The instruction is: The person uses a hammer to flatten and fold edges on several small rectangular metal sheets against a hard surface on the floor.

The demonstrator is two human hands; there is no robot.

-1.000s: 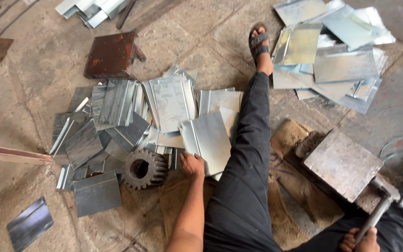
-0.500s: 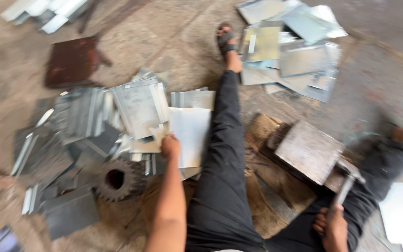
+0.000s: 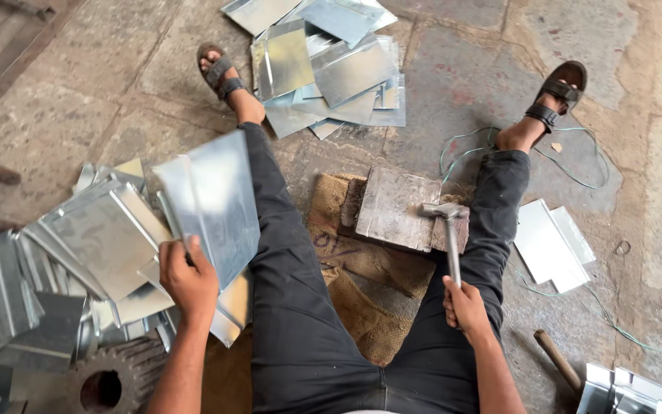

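Note:
My left hand (image 3: 186, 277) grips a shiny metal sheet (image 3: 212, 201) by its folded edge and holds it lifted above my left thigh. My right hand (image 3: 465, 305) is closed around the handle of a hammer (image 3: 449, 230), whose head rests on a thick metal block (image 3: 396, 207). The block lies on a piece of burlap (image 3: 350, 268) between my outstretched legs. To my left a pile of bent metal sheets (image 3: 86, 245) lies beside the lifted sheet.
A second stack of flat sheets (image 3: 331, 61) lies by my left foot. Two small sheets (image 3: 552, 245) and a thin green wire (image 3: 469, 146) lie at right. A toothed gear (image 3: 105, 383) sits at bottom left, a wooden handle (image 3: 557, 360) at bottom right.
My left hand has picked one sheet up from the pile and raised it over my thigh. The view has swung right, and the hammer head now rests on the block.

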